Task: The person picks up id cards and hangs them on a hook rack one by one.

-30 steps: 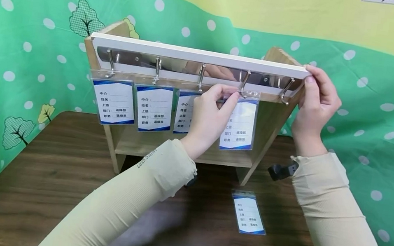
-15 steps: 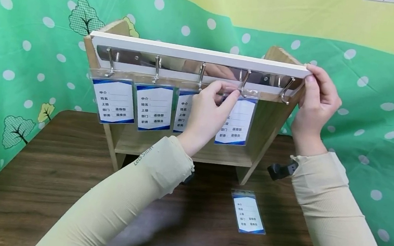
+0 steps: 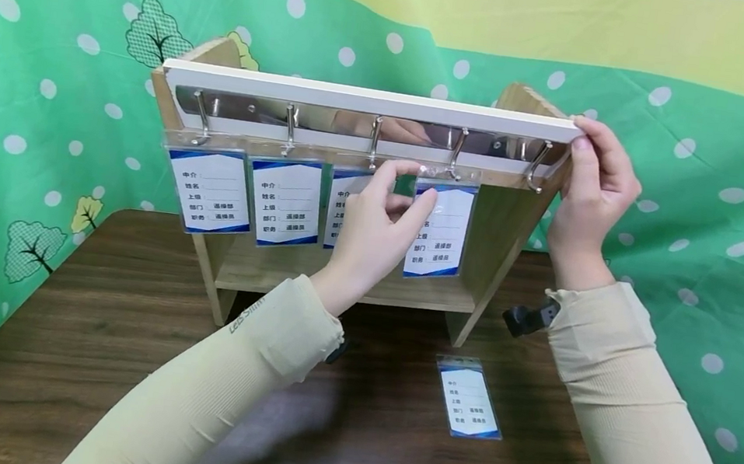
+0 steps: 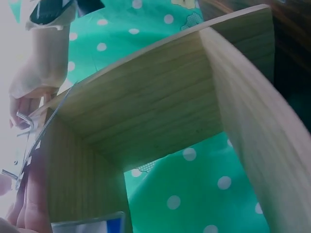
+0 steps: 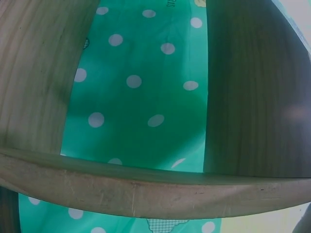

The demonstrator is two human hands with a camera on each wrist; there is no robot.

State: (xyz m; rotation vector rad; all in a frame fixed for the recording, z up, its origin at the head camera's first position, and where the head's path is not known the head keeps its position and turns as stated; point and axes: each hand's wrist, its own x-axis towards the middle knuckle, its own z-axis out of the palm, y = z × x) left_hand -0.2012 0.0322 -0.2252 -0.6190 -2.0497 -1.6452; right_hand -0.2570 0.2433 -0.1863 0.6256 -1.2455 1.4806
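Note:
My left hand (image 3: 380, 225) is in front of the fourth badge holder (image 3: 443, 230), thumb and forefinger spread apart near its upper left edge. This clear holder with a blue and white card hangs at the fourth hook (image 3: 457, 153). Three similar badges, such as the leftmost badge (image 3: 211, 191), hang at the hooks to the left; my hand partly covers the third badge (image 3: 338, 208). My right hand (image 3: 594, 206) grips the right end of the white hook rack (image 3: 375, 99), thumb in front. In the left wrist view, the right hand (image 4: 36, 92) shows beyond the rack.
A wooden shelf stand (image 3: 515, 219) carries the rack. The fifth hook (image 3: 539, 166) has no badge on it. Another badge (image 3: 468, 401) lies face up on the dark wooden table (image 3: 116, 355). A green dotted cloth (image 3: 716, 191) hangs behind.
My left thumb and forefinger have parted from the top of the fourth badge, and the hand has drawn slightly left and down. My right hand keeps its grip on the rack's end.

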